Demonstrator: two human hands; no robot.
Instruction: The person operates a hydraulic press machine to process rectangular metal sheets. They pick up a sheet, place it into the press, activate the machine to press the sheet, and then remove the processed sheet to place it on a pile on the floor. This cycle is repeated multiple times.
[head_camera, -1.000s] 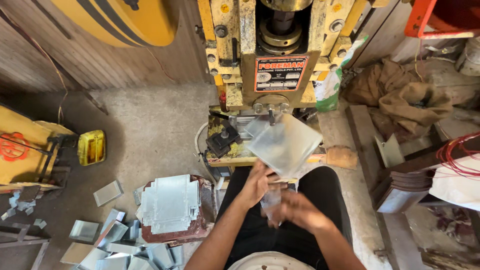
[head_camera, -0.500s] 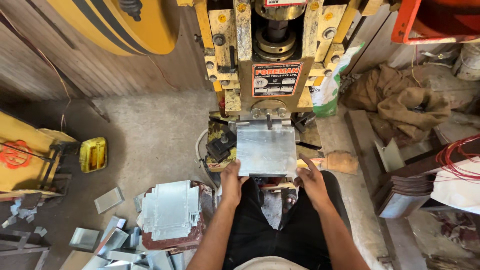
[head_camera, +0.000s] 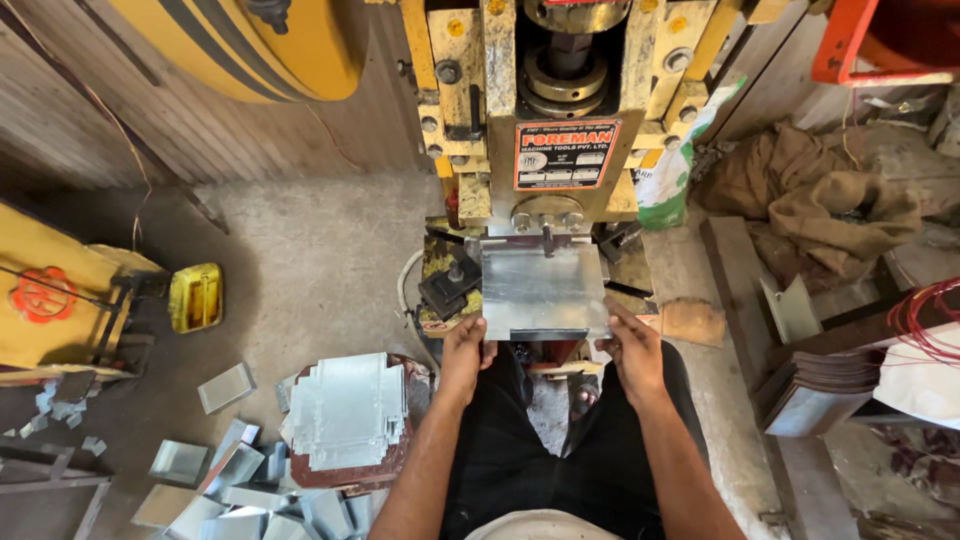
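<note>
From the head camera I look straight down on a flat, square sheet of grey galvanised metal (head_camera: 545, 290) lying on the bed of the yellow power press (head_camera: 560, 110), its far edge just under the ram. My left hand (head_camera: 465, 352) pinches the sheet's near left corner, thumb on top and fingers curled beneath. My right hand (head_camera: 632, 350) grips the near right corner the same way, though the fingers under the sheet are hidden, so I judge that pinch only from the thumb.

Just left of the sheet, a black tool block (head_camera: 450, 285) sits on the press bed. Beside my left forearm, a stack of cut grey metal blanks (head_camera: 345, 410) rests on a low reddish stand, with bent grey metal pieces (head_camera: 235, 480) scattered on the concrete floor (head_camera: 320, 260) near it. A small yellow tin (head_camera: 195, 297) stands well apart to the left. Rumpled brown sacking (head_camera: 810, 195) lies to the right.
</note>
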